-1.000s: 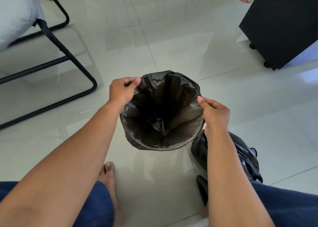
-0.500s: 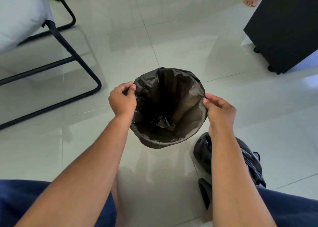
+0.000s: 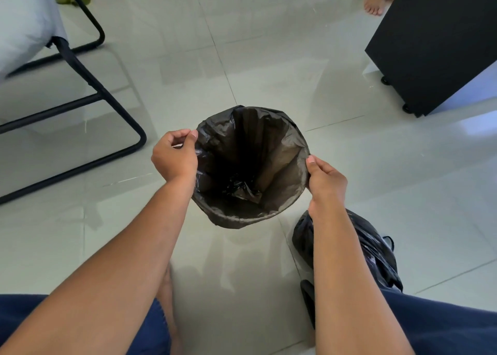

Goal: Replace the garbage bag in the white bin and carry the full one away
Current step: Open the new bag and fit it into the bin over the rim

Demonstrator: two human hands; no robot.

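Domestic interior, probably a living space: glossy pale floor tiles (image 3: 269, 45), black tubular chair frame (image 3: 107, 104), black cabinet on castors (image 3: 435, 40), bare feet.

Both bare forearms stretched forward and down from the lower corners of the view, converging toward the middle. Left hand (image 3: 174, 159) curled, back of the hand up, thumb and forefinger pinched together at the tips, other fingers tucked under. Right hand (image 3: 325, 181) lower and nearer, thumb on top pointing forward, fingers folded beneath in a pinch. Wrists roughly straight, elbows out of view. Knees in blue cloth at the bottom edge, a bare foot (image 3: 168, 295) between them.
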